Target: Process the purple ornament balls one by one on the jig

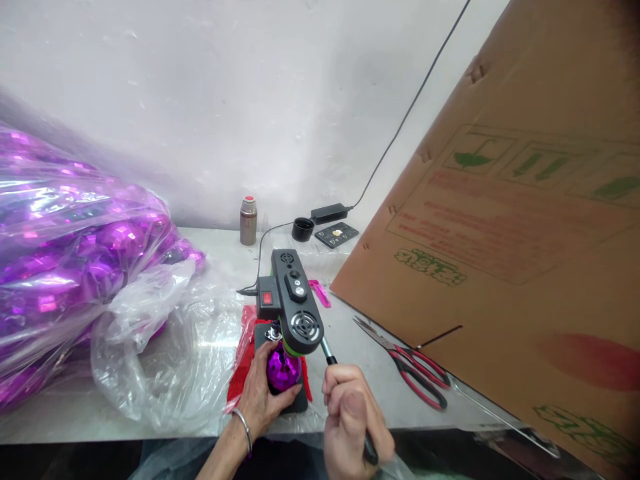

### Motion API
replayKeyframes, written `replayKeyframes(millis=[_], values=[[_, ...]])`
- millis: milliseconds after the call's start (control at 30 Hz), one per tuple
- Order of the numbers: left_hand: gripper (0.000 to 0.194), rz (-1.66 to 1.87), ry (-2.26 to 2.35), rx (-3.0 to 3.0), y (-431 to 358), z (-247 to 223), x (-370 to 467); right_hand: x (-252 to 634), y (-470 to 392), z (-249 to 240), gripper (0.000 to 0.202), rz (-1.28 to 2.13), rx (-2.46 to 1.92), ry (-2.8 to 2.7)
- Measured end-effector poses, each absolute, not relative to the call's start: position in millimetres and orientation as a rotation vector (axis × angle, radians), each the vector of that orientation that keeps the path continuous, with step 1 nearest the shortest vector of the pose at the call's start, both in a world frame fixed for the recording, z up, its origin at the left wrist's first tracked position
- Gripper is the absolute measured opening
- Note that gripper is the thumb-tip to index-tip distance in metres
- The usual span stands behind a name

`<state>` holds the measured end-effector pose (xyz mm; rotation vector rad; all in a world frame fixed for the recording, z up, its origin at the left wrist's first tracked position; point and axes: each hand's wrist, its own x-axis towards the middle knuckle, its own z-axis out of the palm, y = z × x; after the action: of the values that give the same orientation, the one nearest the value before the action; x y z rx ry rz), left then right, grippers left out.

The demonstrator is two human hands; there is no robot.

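My left hand [260, 400] is closed around a shiny purple faceted ball [283, 370], fingers on its left side and thumb at its lower right. The ball sits beneath the front end of a small black bench machine [303, 300] with a green underside, which hides the ball's top. A red rocker switch [267, 298] is on the machine's left box. My right hand [356, 420] grips a lever [327, 353], a metal rod with a black handle, at the machine's right. Under the base [300, 402] lies red sheeting [240, 383].
A clear bag [90, 253] of purple balls fills the left. Scissors [415, 373] lie right, beside a large cardboard box [500, 233]. Behind stand a flask [249, 221], a black cup [303, 229], a power adapter [329, 213], a dark flat panel [337, 235] and a pink piece [320, 293].
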<state>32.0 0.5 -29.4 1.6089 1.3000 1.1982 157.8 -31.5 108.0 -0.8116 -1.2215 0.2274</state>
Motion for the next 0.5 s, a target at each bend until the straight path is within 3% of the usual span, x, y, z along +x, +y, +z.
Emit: replayKeyframes(millis=[500], values=[[0.076,1.187,1.377,1.576,-0.9,-31.4,34.8,157.5,-25.8,98.7,0.047,0.161,-0.817,-1.219]])
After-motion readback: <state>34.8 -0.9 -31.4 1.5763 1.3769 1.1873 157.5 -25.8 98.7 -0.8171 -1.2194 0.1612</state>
